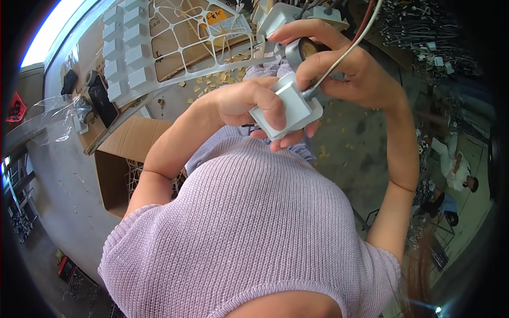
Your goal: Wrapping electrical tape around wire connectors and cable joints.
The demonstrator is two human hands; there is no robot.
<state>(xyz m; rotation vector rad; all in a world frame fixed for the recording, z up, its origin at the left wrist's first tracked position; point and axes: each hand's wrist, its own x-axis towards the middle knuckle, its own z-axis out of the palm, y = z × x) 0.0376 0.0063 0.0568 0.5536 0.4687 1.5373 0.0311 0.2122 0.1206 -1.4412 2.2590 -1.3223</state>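
My left hand [260,106] is closed around a white square plastic housing [295,108], its thumb across the flat face and fingertips showing below. From the housing's upper right corner a thin cable [339,59] runs up past my right hand [350,69], with a pale and a dark red strand visible near the top. My right hand is curled around a grey roll of tape [292,55] with a brown core. One finger stretches over the roll's top, and another fingertip touches the housing beside the cable entry.
Rows of white square blocks [139,77] and a white lattice frame [182,51] lie on the bench at upper left. Below them stands an open cardboard box [114,183]. More white housings [281,17] sit beyond my hands. Cable bundles [424,26] and two people [457,172] are at right.
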